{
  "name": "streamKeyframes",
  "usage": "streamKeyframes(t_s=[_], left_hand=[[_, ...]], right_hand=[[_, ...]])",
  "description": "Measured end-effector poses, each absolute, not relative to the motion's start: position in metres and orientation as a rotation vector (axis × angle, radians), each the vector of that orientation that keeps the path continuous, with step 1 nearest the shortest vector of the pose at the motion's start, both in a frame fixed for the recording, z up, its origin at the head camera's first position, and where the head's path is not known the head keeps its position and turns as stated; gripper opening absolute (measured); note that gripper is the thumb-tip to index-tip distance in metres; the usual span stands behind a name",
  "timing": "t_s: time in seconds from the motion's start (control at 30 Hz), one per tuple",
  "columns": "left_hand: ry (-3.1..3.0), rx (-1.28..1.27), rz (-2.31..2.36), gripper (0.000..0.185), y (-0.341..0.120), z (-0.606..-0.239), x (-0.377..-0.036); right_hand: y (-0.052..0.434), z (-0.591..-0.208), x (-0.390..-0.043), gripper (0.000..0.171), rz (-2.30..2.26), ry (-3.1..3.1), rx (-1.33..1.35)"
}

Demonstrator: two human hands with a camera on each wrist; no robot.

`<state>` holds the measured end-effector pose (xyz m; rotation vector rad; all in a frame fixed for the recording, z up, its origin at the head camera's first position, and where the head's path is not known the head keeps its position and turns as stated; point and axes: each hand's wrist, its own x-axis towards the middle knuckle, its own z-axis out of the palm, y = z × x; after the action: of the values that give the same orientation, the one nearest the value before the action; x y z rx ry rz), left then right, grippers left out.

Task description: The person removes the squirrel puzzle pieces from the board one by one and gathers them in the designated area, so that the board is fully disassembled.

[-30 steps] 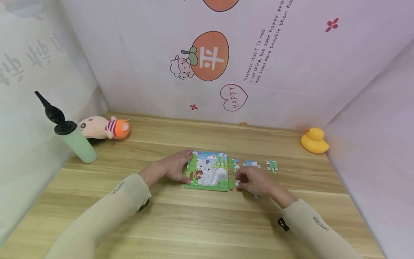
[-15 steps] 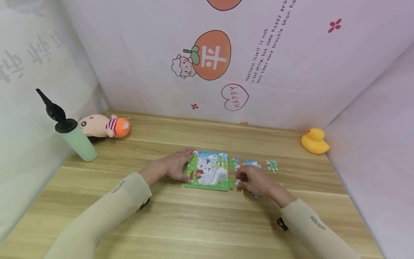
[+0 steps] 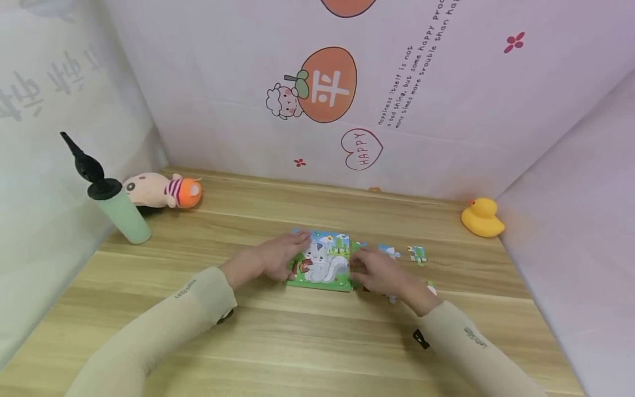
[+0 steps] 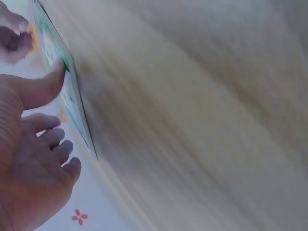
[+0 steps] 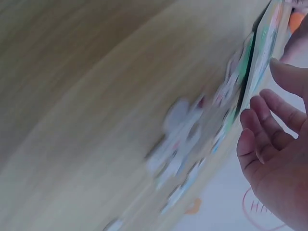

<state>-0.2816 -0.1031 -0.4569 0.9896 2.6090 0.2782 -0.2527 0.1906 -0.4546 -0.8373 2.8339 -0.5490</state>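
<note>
A squarish picture puzzle board (image 3: 327, 270) showing a grey-white squirrel lies on the wooden table. My left hand (image 3: 278, 256) is at its left side, fingers over the picture; the left wrist view shows the thumb (image 4: 48, 86) across the board's edge and the other fingers relaxed. At the right edge is my right hand (image 3: 382, 273), its fingers loosely bent, with nothing seen between them in the right wrist view. Loose jigsaw pieces (image 5: 180, 139) lie beside the board, some partly hidden under the right hand in the head view. One piece (image 3: 417, 254) lies farther right.
A green hand pump (image 3: 124, 218) with a black nozzle stands at the left, before a plush toy (image 3: 163, 191). A yellow rubber duck (image 3: 482, 218) sits at the back right. Printed cloth walls (image 3: 223, 110) close off the table's back and sides.
My right hand has moved left from the loose pieces to the board's right edge, and its fingers have loosened. My left hand has slid right, farther over the picture.
</note>
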Motion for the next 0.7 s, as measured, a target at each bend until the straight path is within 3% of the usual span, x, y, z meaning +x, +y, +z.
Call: streamKeyframes(t_s=[0.33, 0.7], left_hand=[[2.460, 1.096, 0.332, 0.069, -0.097, -0.458, -0.276], [2.449, 1.065, 0.250, 0.060, -0.093, -0.460, -0.267]], right_hand=[[0.162, -0.464, -0.253, 0.057, -0.288, 2.900, -0.958], [0.156, -0.469, -0.250, 0.049, -0.310, 2.919, -0.924]])
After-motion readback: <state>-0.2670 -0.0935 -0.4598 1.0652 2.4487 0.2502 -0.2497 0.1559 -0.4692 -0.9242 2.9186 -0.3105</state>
